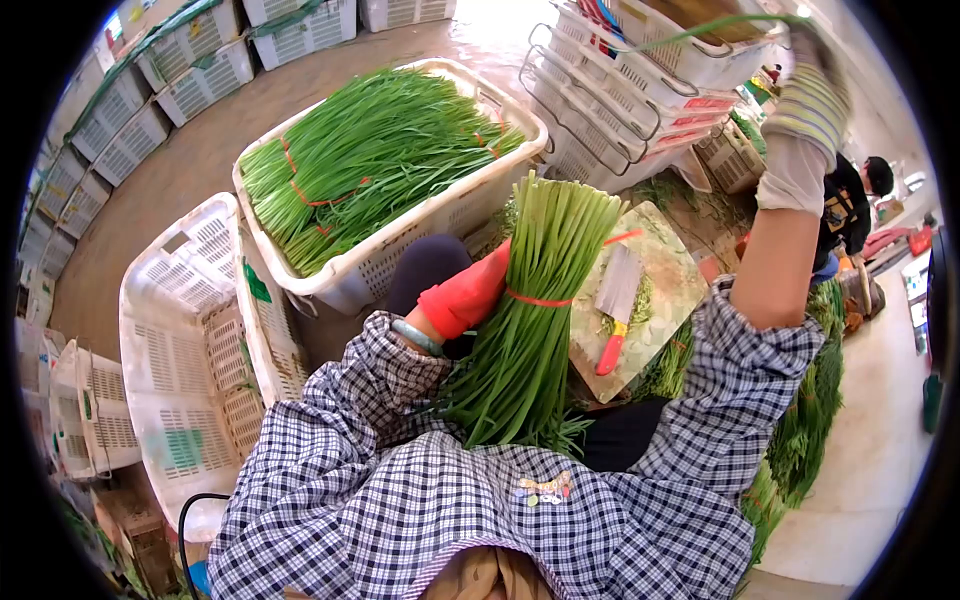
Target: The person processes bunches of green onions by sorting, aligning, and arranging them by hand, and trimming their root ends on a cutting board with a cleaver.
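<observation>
A thick bunch of garlic chives (545, 265) stands in front of my chest, pale cut ends up and green leaves down. A red band (538, 299) circles it. My left hand (470, 290), in a red glove, is closed on the bunch from the side, its fingers hidden behind the stalks. Up at the far right, my right hand (812, 95) is raised in a striped glove, its fingertips dark and blurred. From them a single long green stalk (700, 31) stretches leftward. A knife (617, 300) with a red and yellow handle lies on the cutting board (655, 255).
A white crate (390, 245) holds several banded chive bunches ahead. Another white crate (180, 350) stands left, tilted in view. Stacked crates (600, 110) with metal handles rise at front right. Loose chives (815, 420) lie along my right. A person (850, 205) is farther off.
</observation>
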Demonstrator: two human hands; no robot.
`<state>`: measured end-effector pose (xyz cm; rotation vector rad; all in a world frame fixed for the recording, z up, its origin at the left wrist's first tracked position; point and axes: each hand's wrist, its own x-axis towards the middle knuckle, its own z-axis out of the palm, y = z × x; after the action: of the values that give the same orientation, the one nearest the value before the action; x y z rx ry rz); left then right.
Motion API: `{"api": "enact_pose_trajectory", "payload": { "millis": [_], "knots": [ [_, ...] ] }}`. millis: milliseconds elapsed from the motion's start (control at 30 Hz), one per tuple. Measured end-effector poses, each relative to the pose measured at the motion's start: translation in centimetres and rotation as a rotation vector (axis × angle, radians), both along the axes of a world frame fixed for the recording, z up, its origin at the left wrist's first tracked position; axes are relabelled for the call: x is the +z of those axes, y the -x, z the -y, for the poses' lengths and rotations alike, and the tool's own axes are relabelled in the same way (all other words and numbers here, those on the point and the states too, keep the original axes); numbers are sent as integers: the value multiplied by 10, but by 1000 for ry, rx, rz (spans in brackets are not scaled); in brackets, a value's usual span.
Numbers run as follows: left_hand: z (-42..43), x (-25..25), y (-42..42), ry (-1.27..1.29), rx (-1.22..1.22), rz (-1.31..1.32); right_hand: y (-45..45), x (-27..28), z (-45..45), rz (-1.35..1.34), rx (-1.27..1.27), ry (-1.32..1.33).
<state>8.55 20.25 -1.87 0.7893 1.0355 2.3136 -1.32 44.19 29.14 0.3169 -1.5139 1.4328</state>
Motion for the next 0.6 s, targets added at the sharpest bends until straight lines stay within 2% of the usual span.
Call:
{"api": "enact_pose_trajectory", "payload": {
  "millis": [67,100,200,267,300,333,367,400,433,467,500,567,600],
  "knots": [
    [1,-8,5,4,14,2,26,-14,-25,317,-485,-594],
    [2,-7,7,5,12,0,26,-37,-33,348,-556,-701],
    [1,10,-4,-6,122,44,-11,-172,-39,535,-304,-513],
    [4,3,0,-20,80,68,-56,-271,-26,840,-38,-290],
    [4,-1,-2,-32,56,104,-80,-301,-15,973,90,-184],
    [3,1,-5,18,92,99,-102,-315,-1,1026,185,-172],
    [3,2,-9,43,42,106,-132,-294,19,911,247,-328],
    [3,3,-11,157,111,89,-157,-271,38,794,302,-482],
    [4,7,-11,271,180,61,-161,-286,46,758,371,-383],
    [9,20,-9,488,296,-129,-166,-300,53,720,441,-286],
    [7,21,-6,505,263,-145,-169,-287,53,714,415,-255],
    [5,28,1,465,400,-374,-168,-254,50,904,476,-163],
    [1,34,2,472,400,-396,-162,-256,55,850,325,-251]
  ]
}}
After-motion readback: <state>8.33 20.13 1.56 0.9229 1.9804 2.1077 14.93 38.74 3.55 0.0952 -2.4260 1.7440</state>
